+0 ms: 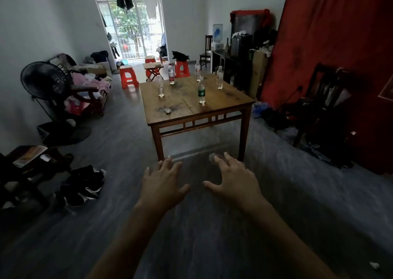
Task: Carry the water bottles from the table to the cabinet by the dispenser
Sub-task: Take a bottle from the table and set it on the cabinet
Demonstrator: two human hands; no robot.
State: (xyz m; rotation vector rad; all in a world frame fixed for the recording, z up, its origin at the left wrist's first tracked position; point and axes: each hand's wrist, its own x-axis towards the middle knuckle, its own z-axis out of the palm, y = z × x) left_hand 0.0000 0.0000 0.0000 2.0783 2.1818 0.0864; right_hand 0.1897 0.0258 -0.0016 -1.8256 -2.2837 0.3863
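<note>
Several clear plastic water bottles stand upright on the wooden table (180, 117): one with a green label (201, 91) nearest me, one with a red label (171, 74) at the far side, an unlabelled one (160, 86) on the left, and others at the far right (219, 77). Beyond the table a dark cabinet (221, 60) stands against the right wall, with a water dispenser (217, 37) on top. My left hand (162, 183) and my right hand (235, 179) are stretched out in front of me, fingers spread, empty, well short of the table.
A crumpled scrap (168, 111) lies on the table. A black fan (45, 81) and a cluttered chair stand at the left, red stools (127, 76) behind the table. A dark chair (323, 108) and a red sheet line the right wall. Clothes lie on the floor at the left.
</note>
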